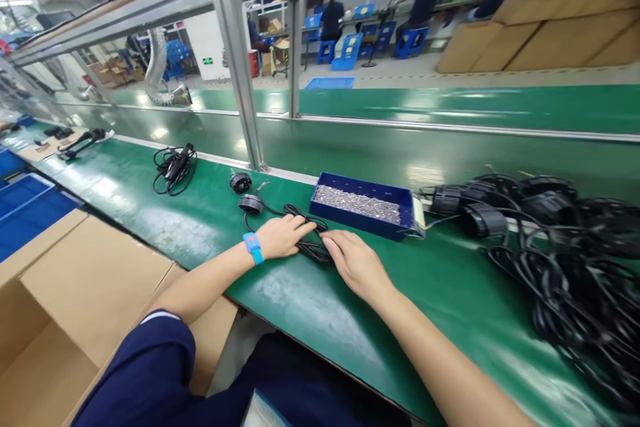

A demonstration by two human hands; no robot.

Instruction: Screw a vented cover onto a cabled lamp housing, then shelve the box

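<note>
A looped black cable [314,252] lies on the green bench in front of me. My left hand [281,237], with a blue wristband, reaches over its left side, the fingers closed on the loops. My right hand [356,265] grips the right side of the same loops, thumb toward the left hand; its fingertips are partly hidden. From the coil, the cable runs left to a round black fitting [251,204]. Another round black fitting [241,182] stands just behind that one. Beyond my hands sits a blue bin [405,213] of small metal pieces [357,202].
A large pile of black cables [565,280] with round fittings covers the right of the bench. One bundled black cable [175,168] lies farther left. An open cardboard box [95,280] stands at my left. A metal post [235,60] rises behind the bench; people sit working beyond.
</note>
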